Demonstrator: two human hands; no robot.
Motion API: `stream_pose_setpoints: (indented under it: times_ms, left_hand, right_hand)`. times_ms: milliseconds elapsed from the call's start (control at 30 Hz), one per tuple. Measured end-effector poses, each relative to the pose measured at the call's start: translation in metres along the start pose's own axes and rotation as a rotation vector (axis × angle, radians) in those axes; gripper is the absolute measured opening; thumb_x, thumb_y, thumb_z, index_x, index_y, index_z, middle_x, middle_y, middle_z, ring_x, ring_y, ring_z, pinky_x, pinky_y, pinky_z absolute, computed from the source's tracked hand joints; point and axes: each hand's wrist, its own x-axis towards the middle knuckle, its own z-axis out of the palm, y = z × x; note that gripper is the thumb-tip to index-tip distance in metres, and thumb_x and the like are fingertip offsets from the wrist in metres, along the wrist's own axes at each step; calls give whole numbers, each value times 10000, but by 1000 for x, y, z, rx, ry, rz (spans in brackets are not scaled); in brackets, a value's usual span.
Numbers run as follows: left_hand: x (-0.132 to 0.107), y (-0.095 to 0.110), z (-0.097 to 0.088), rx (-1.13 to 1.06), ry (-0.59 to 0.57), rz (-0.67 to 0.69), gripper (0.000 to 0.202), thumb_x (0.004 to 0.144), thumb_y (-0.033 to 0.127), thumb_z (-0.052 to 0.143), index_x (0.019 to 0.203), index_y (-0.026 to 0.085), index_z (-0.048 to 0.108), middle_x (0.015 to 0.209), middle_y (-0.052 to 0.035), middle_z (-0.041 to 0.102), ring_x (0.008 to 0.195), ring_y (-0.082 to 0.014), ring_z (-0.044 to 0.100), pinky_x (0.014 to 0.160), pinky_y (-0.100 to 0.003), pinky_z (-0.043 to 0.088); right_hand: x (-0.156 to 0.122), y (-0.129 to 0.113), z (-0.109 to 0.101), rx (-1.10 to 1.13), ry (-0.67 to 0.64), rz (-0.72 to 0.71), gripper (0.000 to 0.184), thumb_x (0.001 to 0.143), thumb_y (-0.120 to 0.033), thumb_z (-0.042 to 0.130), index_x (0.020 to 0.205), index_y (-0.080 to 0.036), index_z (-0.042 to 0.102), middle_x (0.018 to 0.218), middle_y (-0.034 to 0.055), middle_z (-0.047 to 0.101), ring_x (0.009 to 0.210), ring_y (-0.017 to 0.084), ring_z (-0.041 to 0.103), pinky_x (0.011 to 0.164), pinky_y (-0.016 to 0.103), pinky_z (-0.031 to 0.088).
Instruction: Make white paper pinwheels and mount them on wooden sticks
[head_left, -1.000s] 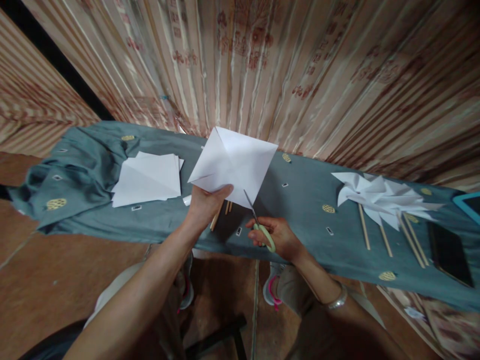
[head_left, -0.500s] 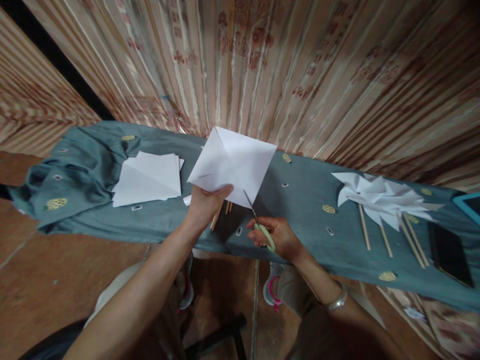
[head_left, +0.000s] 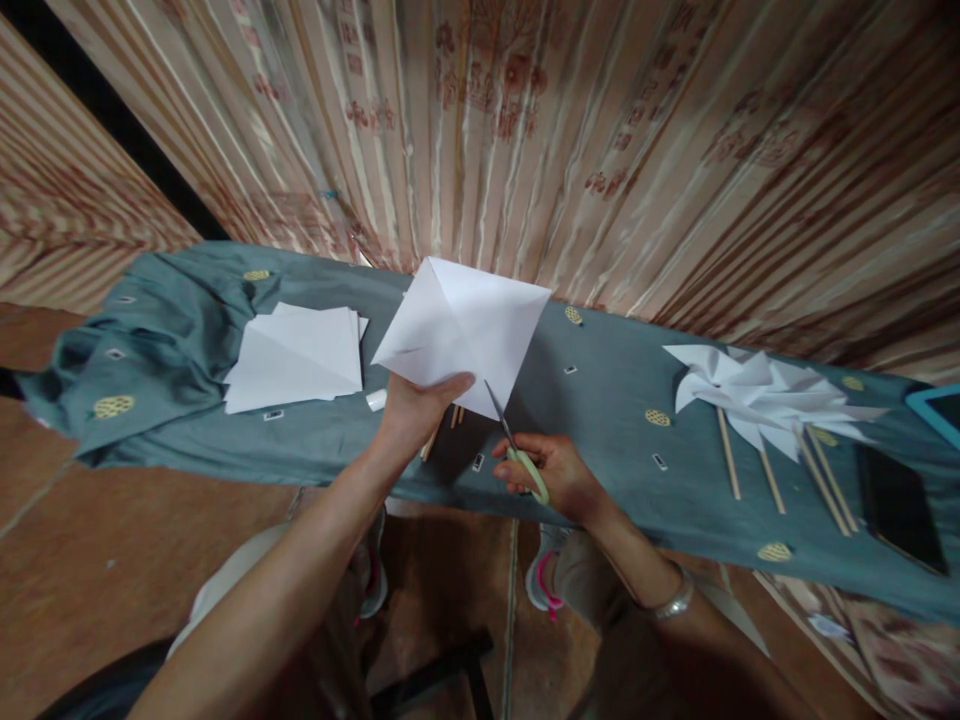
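A square sheet of white paper with diagonal creases is held up over the table by my left hand. The thumb lies on top of the sheet and the other fingers are hidden beneath it. Slits run in from some of its corners. My right hand is closed on the handles of scissors with pale green grips. Their blades reach over the sheet's near corner, pointing toward its middle. Several thin wooden sticks lie partly hidden under the paper, near my left hand.
A stack of white paper lies on the left of the green tablecloth. White paper pinwheels on sticks rest at the right, beside a dark phone. A blue-edged object sits at the far right. A pleated curtain hangs behind.
The sheet has shifted slightly left and toward me. My left thumb has slid a little right on it, closer to the scissor blades. My right hand has hardly moved.
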Motion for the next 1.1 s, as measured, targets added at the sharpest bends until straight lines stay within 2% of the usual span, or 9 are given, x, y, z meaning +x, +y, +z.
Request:
stream_pose_setpoints:
  times_ms: [233,533,800,1100]
  left_hand:
    - [-6,0,2,51,-71,-40,397,546,247,794,902,146,651,926,-100,722,851,-258,674,800,-386,563]
    - [-10,-5,6,43,-118,-53,398,551,264,780,911,146,655,933,-92,724,851,-245,674,792,-365,554]
    - [-12,-3,6,41,-129,-66,414,574,264,759,952,131,655,977,-94,721,871,-240,669,826,-357,536]
    - [-12,-3,6,40,-114,-92,367,566,281,780,888,144,670,932,-92,730,852,-254,673,786,-353,544]
  right_hand:
    - [1,5,-2,-49,1,-73,437,558,-510,806,782,-167,654,548,-42,591,496,97,557,489,216,433]
    - [2,9,-6,-87,18,-132,447,628,-522,761,863,-150,680,585,-18,614,540,110,561,536,235,436]
    - [4,8,-4,-30,34,-79,463,555,-535,794,795,-157,675,546,-36,591,503,93,533,494,217,407]
    - [1,-1,1,43,60,-13,487,473,-508,834,757,-158,651,490,-51,572,454,76,492,459,215,386]
